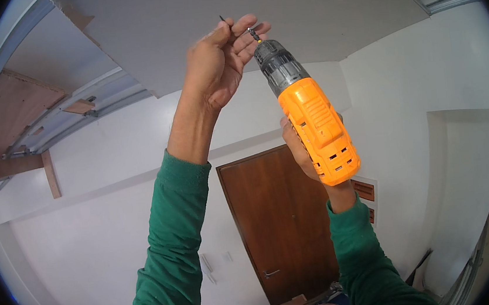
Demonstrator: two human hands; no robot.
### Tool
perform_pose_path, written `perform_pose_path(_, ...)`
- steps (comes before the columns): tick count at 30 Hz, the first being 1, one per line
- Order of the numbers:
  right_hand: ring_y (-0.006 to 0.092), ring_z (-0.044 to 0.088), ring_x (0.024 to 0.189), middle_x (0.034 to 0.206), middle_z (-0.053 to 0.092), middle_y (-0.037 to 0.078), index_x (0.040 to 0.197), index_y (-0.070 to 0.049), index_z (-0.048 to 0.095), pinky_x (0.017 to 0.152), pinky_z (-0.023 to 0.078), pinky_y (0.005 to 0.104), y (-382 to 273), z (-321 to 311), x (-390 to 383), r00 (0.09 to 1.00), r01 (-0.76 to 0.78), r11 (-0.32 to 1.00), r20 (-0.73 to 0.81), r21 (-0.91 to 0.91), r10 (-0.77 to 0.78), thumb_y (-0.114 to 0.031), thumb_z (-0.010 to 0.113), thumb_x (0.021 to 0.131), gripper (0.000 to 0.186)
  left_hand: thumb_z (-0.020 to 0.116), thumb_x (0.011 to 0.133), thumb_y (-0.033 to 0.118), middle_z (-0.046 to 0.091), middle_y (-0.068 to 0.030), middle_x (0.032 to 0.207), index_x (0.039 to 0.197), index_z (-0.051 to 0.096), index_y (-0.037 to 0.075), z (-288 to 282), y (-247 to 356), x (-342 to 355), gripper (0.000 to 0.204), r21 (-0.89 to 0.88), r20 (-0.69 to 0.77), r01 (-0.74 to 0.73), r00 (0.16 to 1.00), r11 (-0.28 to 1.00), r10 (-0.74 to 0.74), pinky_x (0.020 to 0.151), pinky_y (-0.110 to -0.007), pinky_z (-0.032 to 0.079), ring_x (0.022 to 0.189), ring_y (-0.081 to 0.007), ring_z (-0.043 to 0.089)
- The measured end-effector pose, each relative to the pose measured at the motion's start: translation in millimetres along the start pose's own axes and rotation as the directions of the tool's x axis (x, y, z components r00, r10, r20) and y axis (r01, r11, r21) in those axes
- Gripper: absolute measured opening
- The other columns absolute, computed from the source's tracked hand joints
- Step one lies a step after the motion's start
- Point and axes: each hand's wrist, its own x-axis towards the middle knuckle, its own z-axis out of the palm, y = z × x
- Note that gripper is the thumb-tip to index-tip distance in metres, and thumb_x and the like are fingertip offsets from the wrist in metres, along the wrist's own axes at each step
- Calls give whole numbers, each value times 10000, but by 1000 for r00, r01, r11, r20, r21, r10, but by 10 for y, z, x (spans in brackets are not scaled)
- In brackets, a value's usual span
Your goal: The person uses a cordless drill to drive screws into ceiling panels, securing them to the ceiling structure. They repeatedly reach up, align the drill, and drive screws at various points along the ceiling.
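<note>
Raised toward the ceiling, my left hand (pixel 221 60) pinches a thin dark screw (pixel 221 19) between thumb and forefinger, its other fingers loosely spread. My right hand (pixel 299 150) is wrapped round the grip of an orange and black cordless drill (pixel 315 119), whose body hides most of the fingers. The drill points up and slightly left. From its chuck sticks a short driver bit (pixel 254 34), close beside the fingers of my left hand and apart from the screw. Whether the bit touches a fingertip is hard to make out.
Overhead is a grey ceiling board (pixel 301 6), with open metal framing (pixel 103 87) and a wooden panel (pixel 19 109) at the left. Beyond my arms are a white wall (pixel 105 236) and a closed brown door (pixel 280 219). Long strips (pixel 467 269) lean at the lower right.
</note>
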Motion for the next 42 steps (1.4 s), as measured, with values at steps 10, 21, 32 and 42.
perform_pose_path(10, 248, 658, 759, 868, 707, 54, 992, -71, 701, 688, 527, 382, 58, 4, 13, 981, 195, 971, 3, -137, -196, -98, 733, 896, 105, 284, 1133, 215, 569, -342, 1371, 1332, 520, -62, 111, -107, -70, 414, -207, 197, 191, 969, 960, -150, 934, -369, 661, 1122, -357, 717)
perform_pose_path(21, 279, 682, 809, 922, 659, 93, 1055, -42, 590, 702, 548, 394, 102, -81, 197, 989, 135, 987, 64, -90, -130, -164, 752, 901, 255, 278, 1145, 240, 616, -258, 1298, 1236, 516, -28, 298, -170, -22, 370, -176, 46, 97, 995, 980, -90, 956, -370, 653, 1121, -327, 710)
perform_pose_path(32, 290, 687, 762, 902, 649, 89, 1025, -39, 574, 693, 556, 352, -62, 46, 801, 965, 254, 965, -91, 64, -247, -119, 785, 819, 305, 532, 1080, 419, 671, -156, 1141, 1221, 651, 38, 188, 576, 642, 424, 562, 293, -227, 954, 796, 65, 1107, -466, 481, 1189, -277, 643)
perform_pose_path(42, 260, 723, 756, 894, 671, 90, 1067, -41, 554, 716, 618, 334, -185, 456, 1241, 835, 523, 851, -175, -45, -522, -102, 855, 762, 433, 531, 1070, 436, 673, -133, 1250, 1248, 698, 54, 17, 1092, 838, 453, 693, 335, -384, 921, 610, 199, 1176, -453, 377, 1244, -258, 578)
